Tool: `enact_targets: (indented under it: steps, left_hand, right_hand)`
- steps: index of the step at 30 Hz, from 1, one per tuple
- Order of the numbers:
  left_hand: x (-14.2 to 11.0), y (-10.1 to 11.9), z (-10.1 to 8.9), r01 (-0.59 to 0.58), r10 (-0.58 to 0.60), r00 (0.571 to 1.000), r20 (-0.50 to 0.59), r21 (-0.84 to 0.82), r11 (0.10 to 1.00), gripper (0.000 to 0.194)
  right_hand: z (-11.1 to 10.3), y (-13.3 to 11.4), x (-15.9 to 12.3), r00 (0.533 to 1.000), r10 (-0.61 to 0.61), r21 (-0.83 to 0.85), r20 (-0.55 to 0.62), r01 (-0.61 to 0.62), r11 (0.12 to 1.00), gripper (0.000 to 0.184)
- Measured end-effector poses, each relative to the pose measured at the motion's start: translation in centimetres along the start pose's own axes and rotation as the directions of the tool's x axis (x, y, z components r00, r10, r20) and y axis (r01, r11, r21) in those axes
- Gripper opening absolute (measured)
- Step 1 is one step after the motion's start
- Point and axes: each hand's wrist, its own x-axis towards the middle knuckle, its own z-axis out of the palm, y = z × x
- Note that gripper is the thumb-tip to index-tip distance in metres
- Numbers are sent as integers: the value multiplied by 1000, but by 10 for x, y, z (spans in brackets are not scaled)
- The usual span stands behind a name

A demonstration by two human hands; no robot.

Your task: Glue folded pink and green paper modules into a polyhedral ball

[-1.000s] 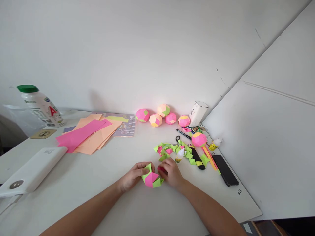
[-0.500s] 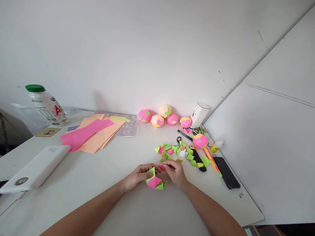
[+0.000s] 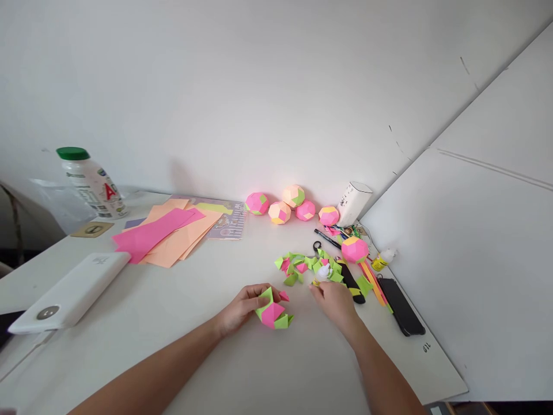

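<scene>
My left hand (image 3: 240,308) grips a partly assembled folded-paper ball (image 3: 273,313) in green and pink, with loose green flaps at its lower right. A small pink paper piece (image 3: 284,296) sticks out by the left fingertips. My right hand (image 3: 337,300) is at a small glue bottle (image 3: 324,271) with a white tip, its fingers curled around the lower part and largely hidden. Behind the bottle lies a pile of green and pink folded paper pieces (image 3: 298,266).
Several finished paper balls (image 3: 279,212) line the wall. Pink and orange paper sheets (image 3: 173,236), a power bank (image 3: 73,291) and a white bottle (image 3: 93,184) stand left. A black phone (image 3: 401,305), another glue bottle (image 3: 384,259) and paper strips (image 3: 375,285) lie right.
My right hand has left the pink piece beside the paper ball and moved right and forward to the glue bottle. My left hand still holds the ball. The view has shifted slightly.
</scene>
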Motion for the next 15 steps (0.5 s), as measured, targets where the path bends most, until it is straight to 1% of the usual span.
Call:
enact_targets:
  steps: [1,3,4,6,8,9,12,14,15]
  left_hand:
    - [0,0,0,1,-1,1000,7,-9,1000,18]
    - [1,-1,-1,1,-1,1000,19,-28,1000,19]
    - [1,-1,-1,3,-2,1000,23,-39,999,19]
    - [1,-1,0,8,-7,1000,22,-60,998,20]
    - [0,0,1,16,-16,1000,-1,-66,998,20]
    - [0,1,2,17,-18,1000,-16,-60,998,20]
    - [0,3,3,7,-8,999,-32,-29,1000,20]
    - [0,3,3,-1,1,1000,-24,-9,1000,19]
    - [0,3,2,0,0,1000,-20,-1,1000,19]
  right_hand:
    - [-5,5,1,997,79,-43,4,-78,996,43]
    - [-11,14,2,980,196,-59,-39,-198,978,34]
    - [-10,16,3,970,234,-35,-68,-237,971,31]
    - [-4,19,6,957,266,60,-120,-260,964,35]
    - [7,19,10,958,248,190,-146,-219,957,40]
    - [13,19,12,963,225,249,-146,-184,951,39]
    - [27,19,15,968,210,395,-140,-140,908,33]
    - [29,18,14,979,151,469,-141,-68,880,32]
    - [27,17,13,983,94,494,-158,-3,870,33]
